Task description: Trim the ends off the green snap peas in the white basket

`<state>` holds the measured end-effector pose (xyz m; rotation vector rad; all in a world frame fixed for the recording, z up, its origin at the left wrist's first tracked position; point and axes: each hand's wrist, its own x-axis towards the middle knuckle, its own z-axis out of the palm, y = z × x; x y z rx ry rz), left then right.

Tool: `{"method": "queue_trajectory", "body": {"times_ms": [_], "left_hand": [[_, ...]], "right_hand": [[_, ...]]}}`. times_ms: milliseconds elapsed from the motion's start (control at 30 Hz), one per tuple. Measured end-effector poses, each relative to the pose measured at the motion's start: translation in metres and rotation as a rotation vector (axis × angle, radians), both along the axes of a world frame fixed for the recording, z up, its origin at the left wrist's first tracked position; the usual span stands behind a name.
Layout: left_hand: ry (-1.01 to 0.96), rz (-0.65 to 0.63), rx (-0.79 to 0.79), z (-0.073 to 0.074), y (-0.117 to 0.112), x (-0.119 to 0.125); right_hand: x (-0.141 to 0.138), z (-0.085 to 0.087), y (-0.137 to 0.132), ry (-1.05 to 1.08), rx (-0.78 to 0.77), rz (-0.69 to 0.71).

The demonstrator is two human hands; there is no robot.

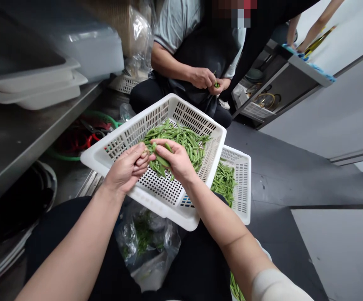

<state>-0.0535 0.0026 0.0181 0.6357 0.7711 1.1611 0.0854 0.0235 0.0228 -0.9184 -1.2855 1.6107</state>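
Over a white perforated basket [106, 156], my two hands work close together. In my right hand [177, 162] are a few green pea pods [161, 158], pinched between thumb and fingers. My left hand [127, 168] is closed just beside them, thumb pressed on the curled fingers; whatever it pinches is too small to make out. Below the hands, a heap of green pea pods [184, 140] covers part of the basket floor. Between my knees an open clear plastic bag [169, 238] holds green scraps [144, 234].
A second white basket [244, 184] with pods [223, 182] stands lower right. Opposite sits a person [197, 46], hands [211, 81] on a green piece. A metal shelf [43, 129] with white trays [37, 85] is at left, above a green-rimmed basket [62, 158] holding scissors. Another person's arms [313, 29] reach a counter.
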Motion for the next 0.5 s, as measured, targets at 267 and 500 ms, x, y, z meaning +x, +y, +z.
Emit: {"method": "queue_trajectory", "body": {"times_ms": [267, 500], "left_hand": [[0.100, 0.053, 0.133, 0.003, -0.009, -0.013], [0.274, 0.331, 0.141, 0.001, -0.006, -0.016]], "right_hand": [[-0.002, 0.019, 0.021, -0.064, -0.089, 0.304], [-0.032, 0.009, 0.012, 0.044, -0.204, 0.077]]}}
